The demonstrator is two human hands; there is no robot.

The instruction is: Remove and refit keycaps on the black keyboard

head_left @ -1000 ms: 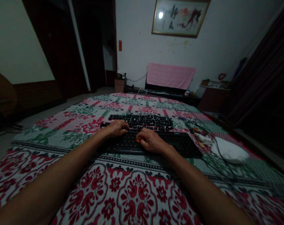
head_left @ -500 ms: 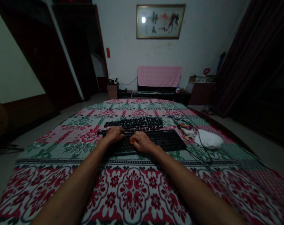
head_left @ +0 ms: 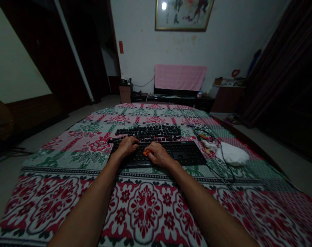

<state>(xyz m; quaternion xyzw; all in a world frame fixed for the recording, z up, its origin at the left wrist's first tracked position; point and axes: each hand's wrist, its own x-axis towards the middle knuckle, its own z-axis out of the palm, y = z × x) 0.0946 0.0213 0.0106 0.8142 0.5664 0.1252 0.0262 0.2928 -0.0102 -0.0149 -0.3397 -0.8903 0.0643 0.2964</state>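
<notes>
A black keyboard point(head_left: 188, 154) with its keycaps off lies across the patterned bed cover. My left hand point(head_left: 128, 145) rests on its upper left part, fingers bent and closed against it. Over the middle of the board, my right hand point(head_left: 158, 154) is closed around a small orange thing point(head_left: 146, 152), perhaps a scrap of cloth; most of it is hidden by the fingers. Just beyond the keyboard, many loose black keycaps point(head_left: 158, 130) stand in rows on the cover.
To the right lie a white bundle point(head_left: 233, 153), apparently cloth or a bag, and a tangle of black cable point(head_left: 204, 133). The flowered bed cover point(head_left: 145, 206) spreads all around. A pink cloth point(head_left: 180, 77) drapes over something by the far wall.
The view has tilted down and shifted slightly. Both hands stay at nearly the same spots on the keyboard, and the right still holds the orange thing.
</notes>
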